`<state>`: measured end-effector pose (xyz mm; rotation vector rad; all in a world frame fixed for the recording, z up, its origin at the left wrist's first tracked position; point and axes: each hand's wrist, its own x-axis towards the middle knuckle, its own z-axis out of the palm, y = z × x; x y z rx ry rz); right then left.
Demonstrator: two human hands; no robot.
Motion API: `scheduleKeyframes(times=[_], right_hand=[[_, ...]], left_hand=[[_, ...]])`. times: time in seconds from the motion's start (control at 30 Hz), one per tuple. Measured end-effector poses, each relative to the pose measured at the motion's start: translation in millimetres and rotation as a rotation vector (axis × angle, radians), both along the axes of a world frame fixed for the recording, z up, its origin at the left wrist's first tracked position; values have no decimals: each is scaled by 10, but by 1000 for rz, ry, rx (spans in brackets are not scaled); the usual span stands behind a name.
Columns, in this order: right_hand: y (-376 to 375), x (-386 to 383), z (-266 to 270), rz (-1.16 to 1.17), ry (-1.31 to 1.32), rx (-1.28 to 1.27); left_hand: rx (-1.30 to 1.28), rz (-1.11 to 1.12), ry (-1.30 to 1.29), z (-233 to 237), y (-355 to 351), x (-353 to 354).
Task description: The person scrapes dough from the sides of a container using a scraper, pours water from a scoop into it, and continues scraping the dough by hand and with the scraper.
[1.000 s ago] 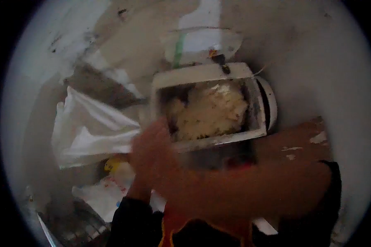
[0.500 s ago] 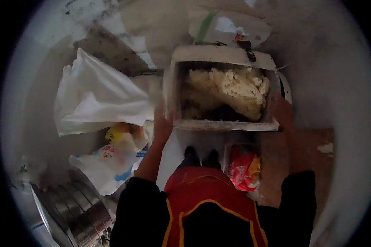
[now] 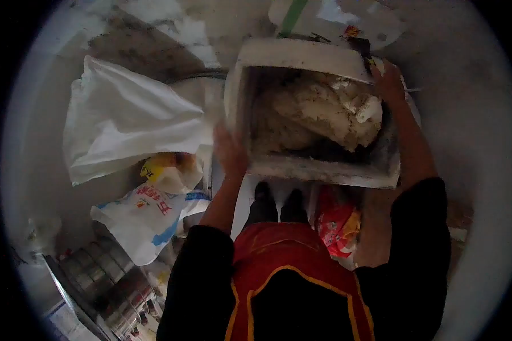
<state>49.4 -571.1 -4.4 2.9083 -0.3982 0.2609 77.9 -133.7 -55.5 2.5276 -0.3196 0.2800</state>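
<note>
A pale dough mass lies in the open tub of a whitish, box-shaped machine, which looks like a dough mixer. My left hand is at the left wall of the tub, its fingers smeared by motion. At the far right corner of the machine is my right hand, fingertips close to a small black piece on the top edge. Whether those fingers grip anything I cannot tell. Dark residue shows on the tub floor in front of the dough.
A large white plastic bag stands left of the machine, with a printed white bag below it. Metal cylindrical containers are at lower left. A red package lies near my feet. Behind the machine is a white sack with a green stripe.
My right hand has moved from the tub's right side up to its far corner. The machine appears higher and slightly tilted in view. My left hand stays by the left wall.
</note>
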Motion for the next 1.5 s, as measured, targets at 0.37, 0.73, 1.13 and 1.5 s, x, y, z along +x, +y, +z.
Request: scheduleKeyframes(times=[0.37, 0.73, 1.13, 1.5], right_hand=[[-259, 394, -307, -33, 329, -171], [922, -1191, 1493, -318, 374, 1020], [1234, -544, 128, 129, 1243, 728], [1018, -370, 365, 313, 1333, 932]], left_hand=[[-80, 12, 12, -108, -13, 10], [-62, -13, -48, -93, -17, -52], [-5, -63, -80, -234, 29, 14], [-79, 42, 159, -21, -38, -57]])
